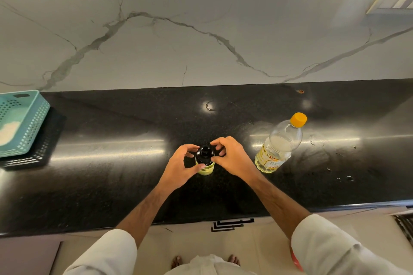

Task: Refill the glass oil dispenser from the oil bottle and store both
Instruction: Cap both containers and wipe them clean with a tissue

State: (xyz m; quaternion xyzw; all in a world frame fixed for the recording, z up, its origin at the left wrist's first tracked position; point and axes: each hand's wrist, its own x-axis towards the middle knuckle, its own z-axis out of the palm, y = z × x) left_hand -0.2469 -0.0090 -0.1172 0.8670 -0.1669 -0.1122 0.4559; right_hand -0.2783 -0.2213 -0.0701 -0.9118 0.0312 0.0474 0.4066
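The glass oil dispenser point(205, 168) stands upright on the black counter point(111, 185), yellow oil inside and a black pourer cap on top. My left hand point(178, 168) curls around its left side, thumb touching the glass. On the other side, my right hand point(232, 158) has its fingertips at the cap's rim. The clear plastic oil bottle point(279, 147) with an orange cap stands to the right, apart from both hands, oil only in its lower part.
A teal perforated basket point(33, 123) sits on a black tray at the counter's left end. Small droplets spot the counter at the right. A marble backsplash rises behind, with a switch plate point(393, 0) at the top right.
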